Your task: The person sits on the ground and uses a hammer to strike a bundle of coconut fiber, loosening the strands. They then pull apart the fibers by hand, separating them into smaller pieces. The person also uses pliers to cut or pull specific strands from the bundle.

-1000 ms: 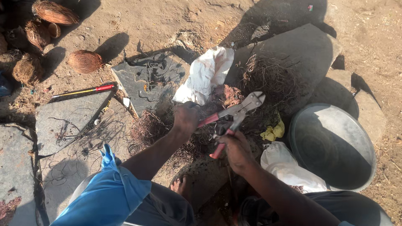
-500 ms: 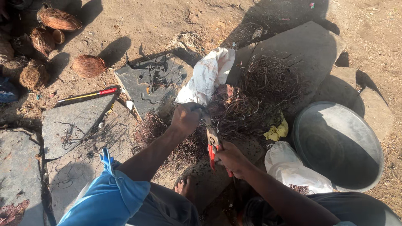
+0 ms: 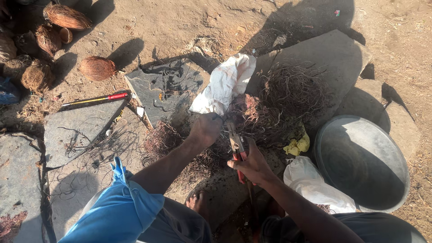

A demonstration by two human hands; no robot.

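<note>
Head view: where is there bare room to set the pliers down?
Bare: the flat stone slab below the red-handled tool, and sand above the white sack. Crowded: wire tangle around both hands, left hand, right hand.

The pliers (image 3: 237,150) have red handles, and the tangled wire (image 3: 288,96) is a dull reddish brown. A white cloth (image 3: 222,85) lies on grey stone slabs (image 3: 78,128). The sleeve (image 3: 123,204) is bright blue, the basin (image 3: 360,162) grey.

Red-handled cutters (image 3: 237,148) now swung from sideways to upright in right hand (image 3: 253,165)
</note>
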